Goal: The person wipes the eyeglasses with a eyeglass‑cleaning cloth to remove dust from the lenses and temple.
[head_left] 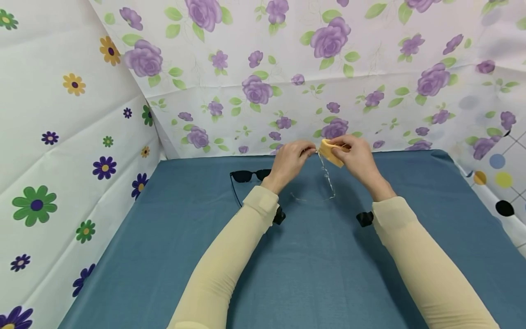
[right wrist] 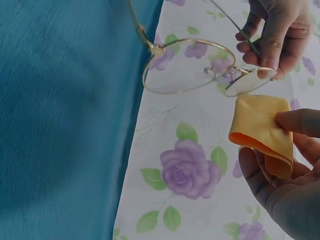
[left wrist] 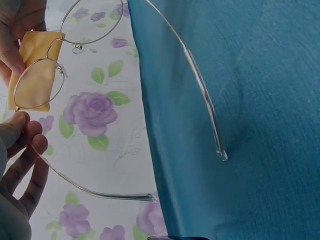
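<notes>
Thin gold-rimmed eyeglasses [right wrist: 189, 91] with round lenses hang in the air above the far edge of the table. My left hand [head_left: 289, 161] pinches them at the hinge beside one lens, and both temple arms [left wrist: 205, 92] stick out unfolded. A folded yellow cloth [right wrist: 261, 125] is held between the thumb and fingers of my right hand [head_left: 356, 157]. It sits close to the lens nearest my left hand; in the left wrist view it shows behind that lens. Whether cloth and lens touch, I cannot tell.
Black sunglasses [head_left: 243, 177] lie on the blue tablecloth [head_left: 312, 274] left of my hands, partly hidden by my left forearm. Behind the table hangs a white sheet with purple flowers [head_left: 256, 89]. Another flowered sheet [head_left: 74, 151] covers the left side.
</notes>
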A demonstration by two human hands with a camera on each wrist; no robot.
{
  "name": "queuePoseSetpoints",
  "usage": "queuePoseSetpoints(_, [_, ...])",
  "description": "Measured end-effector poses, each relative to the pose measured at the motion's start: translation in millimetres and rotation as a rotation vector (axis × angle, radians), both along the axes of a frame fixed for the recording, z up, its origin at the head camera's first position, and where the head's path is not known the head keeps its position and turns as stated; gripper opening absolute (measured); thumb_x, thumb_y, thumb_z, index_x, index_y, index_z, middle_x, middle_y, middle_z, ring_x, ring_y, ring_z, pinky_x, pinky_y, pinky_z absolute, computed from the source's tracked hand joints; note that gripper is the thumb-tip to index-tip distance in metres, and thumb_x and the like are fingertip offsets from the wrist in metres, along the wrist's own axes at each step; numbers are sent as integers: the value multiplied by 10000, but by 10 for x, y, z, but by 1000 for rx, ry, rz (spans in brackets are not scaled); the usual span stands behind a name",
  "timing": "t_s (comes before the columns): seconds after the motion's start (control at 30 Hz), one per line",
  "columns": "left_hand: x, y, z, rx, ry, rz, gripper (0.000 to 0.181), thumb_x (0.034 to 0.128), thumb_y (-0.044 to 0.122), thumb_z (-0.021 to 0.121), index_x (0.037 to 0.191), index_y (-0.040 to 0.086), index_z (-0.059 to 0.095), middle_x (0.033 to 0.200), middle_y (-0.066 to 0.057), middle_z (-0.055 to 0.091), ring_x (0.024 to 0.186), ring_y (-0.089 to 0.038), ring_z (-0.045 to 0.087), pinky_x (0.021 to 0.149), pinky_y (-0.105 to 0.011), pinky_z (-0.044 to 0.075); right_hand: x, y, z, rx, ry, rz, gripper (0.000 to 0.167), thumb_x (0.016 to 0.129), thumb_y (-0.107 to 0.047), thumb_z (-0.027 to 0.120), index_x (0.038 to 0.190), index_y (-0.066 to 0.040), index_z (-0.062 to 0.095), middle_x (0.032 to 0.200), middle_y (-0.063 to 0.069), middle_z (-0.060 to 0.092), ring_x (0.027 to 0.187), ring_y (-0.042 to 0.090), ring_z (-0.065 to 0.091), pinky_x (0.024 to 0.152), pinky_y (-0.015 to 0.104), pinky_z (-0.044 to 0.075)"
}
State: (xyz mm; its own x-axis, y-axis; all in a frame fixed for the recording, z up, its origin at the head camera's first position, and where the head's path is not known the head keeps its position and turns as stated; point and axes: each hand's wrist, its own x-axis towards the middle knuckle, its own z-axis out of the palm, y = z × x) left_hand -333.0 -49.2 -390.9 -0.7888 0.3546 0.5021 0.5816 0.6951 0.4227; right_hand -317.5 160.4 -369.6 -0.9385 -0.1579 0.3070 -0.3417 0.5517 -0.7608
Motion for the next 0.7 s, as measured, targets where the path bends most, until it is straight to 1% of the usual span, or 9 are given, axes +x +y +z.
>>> queuePoseSetpoints(0.07, [12, -2, 15, 12, 24, 2, 238, 1059, 280, 611, 1153, 133, 774, 1102, 2, 758, 927, -133, 704, 817, -275, 563, 30, -8, 10, -8, -9, 13, 275, 1051, -109, 641, 1306, -28, 705, 1269, 205, 626, 1099, 367, 627, 888, 529, 567])
queuePoseSetpoints(0.17, [28, -1, 39, 30, 78, 7, 212, 1051, 265, 617, 1103, 127, 769, 1063, -2, 760, 872, -138, 700, 794, -287, 560, 78, -28, 30, -18, -8, 37, 290, 1058, -165, 640, 1317, -53, 709, 1294, 190, 627, 1080, 353, 627, 855, 480, 572])
queuePoseSetpoints(0.23, [38, 0, 51, 31, 125, 9, 195, 1042, 256, 628, 1078, 127, 770, 1042, -2, 764, 868, -145, 697, 819, -305, 554, 101, -45, 42, -21, 5, 51, 298, 1057, -187, 644, 1317, -59, 714, 1300, 186, 636, 1061, 348, 632, 823, 433, 572])
queuePoseSetpoints(0.3, [49, 5, 63, 23, 169, 2, 178, 1036, 235, 641, 1074, 119, 770, 1037, -10, 767, 901, -157, 693, 856, -315, 546, 118, -61, 50, -28, 14, 65, 308, 1057, -196, 644, 1321, -54, 713, 1307, 191, 643, 1073, 357, 645, 819, 417, 576])
queuePoseSetpoints(0.4, [70, 8, 74, 3, 225, -21, 163, 1040, 195, 643, 1099, 101, 763, 1060, -29, 765, 984, -183, 682, 918, -310, 537, 134, -80, 52, -41, 23, 74, 305, 1053, -179, 647, 1318, -44, 716, 1319, 194, 652, 1107, 373, 656, 863, 463, 584])
queuePoseSetpoints(0.53, [106, -5, 82, -18, 272, -51, 157, 1053, 154, 623, 1123, 76, 741, 1081, -49, 753, 1025, -197, 673, 918, -281, 550, 146, -92, 46, -55, 45, 88, 308, 1047, -154, 652, 1317, -17, 711, 1327, 201, 659, 1141, 380, 639, 947, 550, 551])
queuePoseSetpoints(0.7, [136, -39, 85, -67, 348, -71, 204, 1083, 173, 578, 1174, 60, 721, 1106, -59, 749, 1048, -198, 678, 927, -273, 556, 165, -118, 61, -72, 68, 89, 314, 1041, -142, 660, 1322, -8, 704, 1321, 187, 658, 1143, 357, 629, 972, 550, 539])
